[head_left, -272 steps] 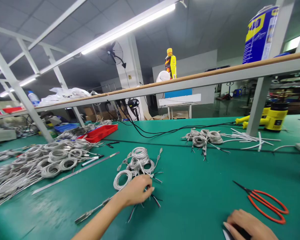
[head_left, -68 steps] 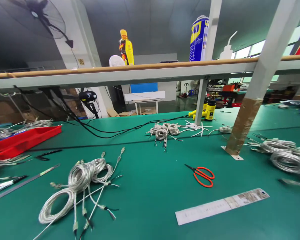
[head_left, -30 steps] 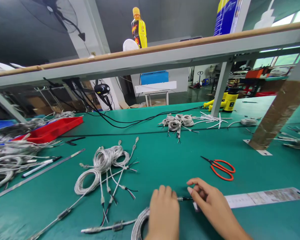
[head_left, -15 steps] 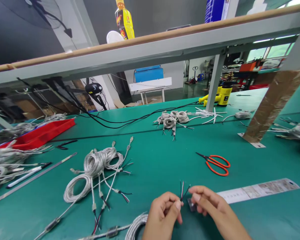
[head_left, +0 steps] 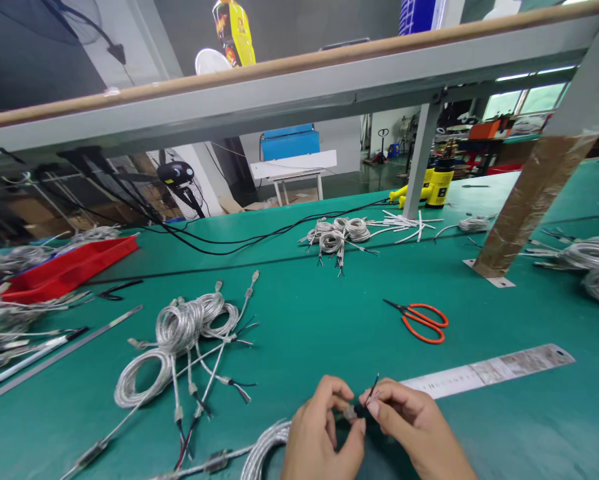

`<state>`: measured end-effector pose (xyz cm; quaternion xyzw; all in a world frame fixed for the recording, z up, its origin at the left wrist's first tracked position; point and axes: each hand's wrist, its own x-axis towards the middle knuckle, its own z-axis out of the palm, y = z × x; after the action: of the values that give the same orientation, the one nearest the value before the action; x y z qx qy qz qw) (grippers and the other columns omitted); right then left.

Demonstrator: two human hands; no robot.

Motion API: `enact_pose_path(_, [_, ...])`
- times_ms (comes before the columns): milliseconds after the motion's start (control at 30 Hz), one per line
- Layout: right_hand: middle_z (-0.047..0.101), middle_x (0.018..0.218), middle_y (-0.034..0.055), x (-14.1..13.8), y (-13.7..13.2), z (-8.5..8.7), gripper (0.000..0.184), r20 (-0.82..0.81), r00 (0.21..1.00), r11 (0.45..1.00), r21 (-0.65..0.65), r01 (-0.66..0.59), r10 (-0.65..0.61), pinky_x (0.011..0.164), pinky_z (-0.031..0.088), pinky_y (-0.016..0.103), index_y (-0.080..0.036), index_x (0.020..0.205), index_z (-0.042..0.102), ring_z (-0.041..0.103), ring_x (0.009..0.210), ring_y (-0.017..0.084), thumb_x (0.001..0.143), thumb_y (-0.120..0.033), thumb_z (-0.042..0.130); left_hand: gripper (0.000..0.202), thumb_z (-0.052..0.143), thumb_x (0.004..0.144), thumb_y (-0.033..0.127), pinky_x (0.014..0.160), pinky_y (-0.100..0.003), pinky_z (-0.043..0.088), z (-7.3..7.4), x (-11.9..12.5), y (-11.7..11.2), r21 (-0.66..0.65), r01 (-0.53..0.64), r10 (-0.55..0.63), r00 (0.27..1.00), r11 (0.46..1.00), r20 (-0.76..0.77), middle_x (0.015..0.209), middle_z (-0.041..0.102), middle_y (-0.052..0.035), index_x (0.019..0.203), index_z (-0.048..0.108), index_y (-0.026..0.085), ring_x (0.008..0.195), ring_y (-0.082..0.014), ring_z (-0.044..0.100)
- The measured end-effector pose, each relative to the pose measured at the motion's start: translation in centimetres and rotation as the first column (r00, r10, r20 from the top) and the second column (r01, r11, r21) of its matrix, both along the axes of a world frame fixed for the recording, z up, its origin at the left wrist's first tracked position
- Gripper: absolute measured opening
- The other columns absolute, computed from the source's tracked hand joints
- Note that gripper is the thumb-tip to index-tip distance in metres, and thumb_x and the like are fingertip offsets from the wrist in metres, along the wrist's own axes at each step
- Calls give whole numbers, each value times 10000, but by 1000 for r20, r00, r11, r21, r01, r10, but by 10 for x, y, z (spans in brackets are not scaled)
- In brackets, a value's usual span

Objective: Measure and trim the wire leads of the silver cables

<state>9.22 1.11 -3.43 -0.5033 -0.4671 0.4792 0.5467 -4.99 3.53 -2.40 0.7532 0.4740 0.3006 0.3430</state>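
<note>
On the near surface (head_left: 304, 313), the left hand (head_left: 324, 433) grips the end of a coiled cable (head_left: 260, 448), its loops just left; the right hand (head_left: 412, 420), apart from the wires (head_left: 373, 388) moments ago, now pinches them. Farther, the ruler (head_left: 499, 372) and orange-handled scissors (head_left: 424, 323) remain unmoved.

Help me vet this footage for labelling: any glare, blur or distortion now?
Head view: glare pales the green tabletop at far right; head view: the taped post leans, likely lens distortion; head view: wire ends between left hand and right hand look soft, the scissors crisper.
</note>
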Motion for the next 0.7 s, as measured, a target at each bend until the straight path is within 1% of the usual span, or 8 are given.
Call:
enact_pose_path(67, [626,666,29,-3,-2,-2,228,-37,999,999,-15,28,-29,468,403,196,-173,627,655,491,504,111,707,-383,622,119,504,712,86,423,-197,332,0,0,-3,288,3,31,993,958,-113,686,616,-8,760,515,195,451,-108,496])
enact_pose_path(133, [616,639,17,-7,-4,-3,224,-61,997,998,-28,55,-57,461,399,194,-178,643,664,467,475,100,716,-384,614,145,461,786,85,499,-208,412,-3,-1,-6,531,28,70,984,847,-165,768,653,-30,785,545,203,583,-146,603])
enact_pose_path(233, [632,704,26,-9,-6,-1,183,-63,991,993,4,115,-114,472,415,200,-202,707,695,489,506,114,716,-367,617,215,453,817,76,580,-221,472,-12,-3,-10,694,-1,163,972,720,-169,896,690,-63,964,554,196,629,-159,652])
enact_pose_path(300, [648,809,48,-8,-8,2,157,-24,994,993,44,107,-106,520,446,215,-223,766,706,530,586,139,727,-341,611,269,449,816,67,638,-238,490,-16,-4,-11,703,-37,192,971,710,-142,963,683,-87,1038,543,184,646,-170,661])
enact_pose_path(400, [657,854,65,-5,-8,6,152,56,997,995,87,45,-50,650,474,255,-236,820,707,573,727,177,760,-301,584,257,412,831,96,660,-252,498,-13,-3,-12,553,-82,116,993,829,-26,952,678,-86,1014,564,193,731,-188,657])
enact_pose_path(500, [660,799,52,-3,-8,9,132,75,997,992,124,19,-29,673,475,262,-237,824,701,595,753,185,758,-271,592,183,407,848,223,410,-192,421,-1,-2,-8,70,1,-10,992,998,128,623,624,-29,880,582,178,458,-126,570])
enact_pose_path(600, [645,678,26,-2,-8,13,95,130,991,986,165,-11,-10,617,467,245,-226,775,695,601,661,167,747,-247,607,212,460,811,350,299,-144,278,11,-3,-2,-386,197,-74,948,901,310,578,541,11,803,539,153,302,-38,373])
enact_pose_path(700, [642,651,25,-2,-8,13,98,218,975,986,166,8,-44,602,457,243,-204,705,681,595,639,166,743,-262,611,199,513,763,340,300,-145,297,14,-4,1,-469,253,-108,944,846,313,683,579,-21,797,539,145,315,-30,369])
